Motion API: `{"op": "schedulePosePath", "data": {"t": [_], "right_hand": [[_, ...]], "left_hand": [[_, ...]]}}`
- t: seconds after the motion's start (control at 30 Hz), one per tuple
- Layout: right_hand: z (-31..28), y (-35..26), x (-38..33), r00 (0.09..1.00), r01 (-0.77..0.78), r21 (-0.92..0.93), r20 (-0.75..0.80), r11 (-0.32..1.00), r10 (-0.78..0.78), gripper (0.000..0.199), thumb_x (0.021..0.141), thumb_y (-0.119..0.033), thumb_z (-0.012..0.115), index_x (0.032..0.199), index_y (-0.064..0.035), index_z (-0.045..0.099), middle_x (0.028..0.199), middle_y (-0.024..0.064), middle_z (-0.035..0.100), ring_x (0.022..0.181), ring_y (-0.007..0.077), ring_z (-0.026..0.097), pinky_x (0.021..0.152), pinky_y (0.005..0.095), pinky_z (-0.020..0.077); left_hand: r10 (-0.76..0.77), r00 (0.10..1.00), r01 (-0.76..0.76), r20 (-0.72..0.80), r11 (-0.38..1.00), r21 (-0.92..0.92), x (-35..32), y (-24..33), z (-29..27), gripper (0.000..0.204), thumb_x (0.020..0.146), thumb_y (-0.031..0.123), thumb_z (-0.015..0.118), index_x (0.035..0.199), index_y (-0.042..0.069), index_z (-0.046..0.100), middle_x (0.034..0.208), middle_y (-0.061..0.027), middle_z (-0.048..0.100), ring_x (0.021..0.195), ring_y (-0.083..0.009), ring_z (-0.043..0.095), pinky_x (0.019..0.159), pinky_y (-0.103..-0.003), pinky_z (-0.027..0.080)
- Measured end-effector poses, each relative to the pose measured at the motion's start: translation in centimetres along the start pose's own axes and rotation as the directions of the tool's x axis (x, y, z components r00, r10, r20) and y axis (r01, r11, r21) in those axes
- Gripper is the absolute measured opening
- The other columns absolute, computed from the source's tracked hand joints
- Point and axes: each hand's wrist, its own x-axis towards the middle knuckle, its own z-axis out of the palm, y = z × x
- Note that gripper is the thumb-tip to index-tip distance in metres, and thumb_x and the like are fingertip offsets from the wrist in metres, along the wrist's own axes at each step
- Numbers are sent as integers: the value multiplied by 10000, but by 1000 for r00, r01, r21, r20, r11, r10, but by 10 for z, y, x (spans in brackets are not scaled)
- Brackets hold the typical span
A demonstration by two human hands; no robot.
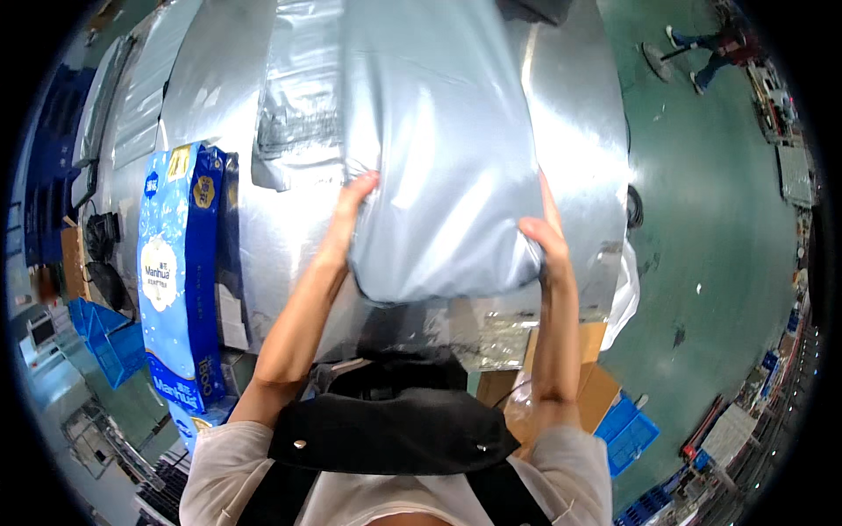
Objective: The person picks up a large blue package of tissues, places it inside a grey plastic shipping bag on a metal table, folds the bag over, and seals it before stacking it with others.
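I hold a large grey plastic-wrapped parcel [438,149] up in front of me with both hands. My left hand [351,206] grips its lower left edge, fingers curled onto the wrap. My right hand [545,237] clasps the lower right corner. The parcel hangs over a silver foil-covered table [574,131] and hides much of it. My forearms rise from the lower edge, over a black strap on my chest.
A tall blue pack [175,272] stands at the table's left edge. Cardboard boxes [596,386] and blue crates [630,438] lie below the table on the green floor [710,228]. Another person's legs [702,53] show far right at the top.
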Motion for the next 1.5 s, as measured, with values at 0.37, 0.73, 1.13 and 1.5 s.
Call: {"op": "schedulePosePath", "data": {"t": [0.37,0.73,1.13,1.5], "right_hand": [[-241,111,15,844,-473,-530,-501,704,190,785,763,-439,601,1281,67,297,1244,191,419,1111,271,429,962,329,295],[4,97,-14,855,179,-984,148,16,-496,527,743,-193,587,1167,60,401,1164,233,429,1092,402,383,942,450,296],[509,201,-65,451,-883,231,658,408,603,828,754,-358,646,1341,-52,149,1296,115,324,1195,201,302,999,342,241],[256,76,-2,875,-450,138,265,882,405,731,711,-221,664,1272,22,263,1153,181,464,1060,262,473,903,364,392]], "left_hand": [[344,918,-380,195,632,675,106,-96,61,545,764,368,601,1146,-5,494,1177,-198,480,1089,-308,461,946,-363,345],[753,262,236,-604,557,796,-171,33,-544,211,762,123,552,936,15,605,863,-127,620,819,-246,586,749,-304,447],[-281,923,196,-264,932,-306,-155,57,-545,508,836,321,528,1240,27,434,1159,-142,514,1052,-181,498,891,-301,400],[217,975,-206,-44,961,187,-87,-1,-296,819,721,269,636,1350,17,174,1284,-153,354,1145,-227,387,939,-315,344]]}}
